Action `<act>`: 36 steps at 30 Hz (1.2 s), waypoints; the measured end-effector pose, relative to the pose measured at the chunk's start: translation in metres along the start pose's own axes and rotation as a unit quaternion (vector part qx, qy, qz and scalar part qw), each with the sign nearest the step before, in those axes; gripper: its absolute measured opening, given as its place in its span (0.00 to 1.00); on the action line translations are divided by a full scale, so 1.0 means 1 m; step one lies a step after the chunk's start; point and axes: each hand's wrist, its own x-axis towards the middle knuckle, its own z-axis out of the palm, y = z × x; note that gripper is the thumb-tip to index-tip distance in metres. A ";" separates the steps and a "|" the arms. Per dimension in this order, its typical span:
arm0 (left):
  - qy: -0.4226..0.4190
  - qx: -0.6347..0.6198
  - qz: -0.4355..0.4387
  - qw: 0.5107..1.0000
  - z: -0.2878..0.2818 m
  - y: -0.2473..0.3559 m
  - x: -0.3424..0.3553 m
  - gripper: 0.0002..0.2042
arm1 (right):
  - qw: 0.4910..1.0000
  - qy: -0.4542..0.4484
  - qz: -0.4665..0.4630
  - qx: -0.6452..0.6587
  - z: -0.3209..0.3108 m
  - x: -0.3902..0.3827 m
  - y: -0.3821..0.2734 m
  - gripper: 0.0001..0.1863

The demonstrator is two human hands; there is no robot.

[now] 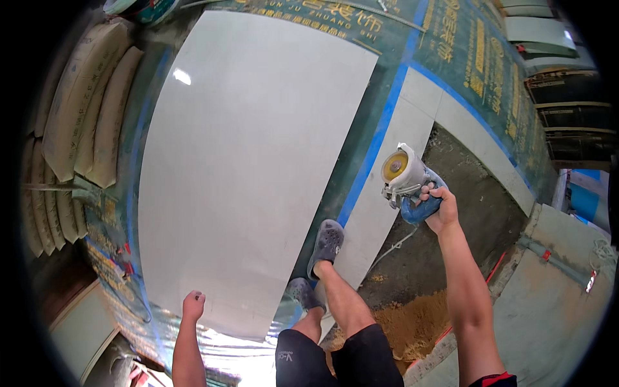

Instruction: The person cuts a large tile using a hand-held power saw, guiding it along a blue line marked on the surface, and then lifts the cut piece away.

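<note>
Head view: right hand [443, 210] grips the disc cutter [412, 176], probably rigid and nose-heavy, by its blue handle [420, 210], the surest hold, above pale tiles [374, 219]; left hand [193, 305] loosely curled, contents unclear.

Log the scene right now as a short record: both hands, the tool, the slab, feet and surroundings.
Left hand: curled, seen against the slab's lower left; contents unclear
Right hand: gripping the blue handle of a power cutter
Tool: round yellow disc, motion unclear
Slab: large, pale, lying flat
Feet: dark clogs, beside the slab's right edge
Left side: stacked bags
Right side: bare grey patch, brown sand
</note>
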 end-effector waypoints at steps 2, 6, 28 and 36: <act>0.005 0.012 0.012 1.000 0.010 0.024 0.036 0.18 | 0.999 -0.014 -0.025 -0.020 0.010 -0.004 -0.001 0.07; 0.107 0.082 0.041 0.990 0.037 0.038 0.139 0.27 | 0.991 -0.032 -0.099 -0.079 0.039 0.024 -0.005 0.07; 0.518 0.054 -0.201 0.830 0.074 0.141 0.315 0.35 | 0.888 0.054 -0.421 -0.178 0.142 0.287 -0.051 0.03; 0.527 0.051 -0.172 0.831 0.076 0.132 0.314 0.34 | 0.879 0.077 -0.438 -0.175 0.152 0.333 -0.080 0.02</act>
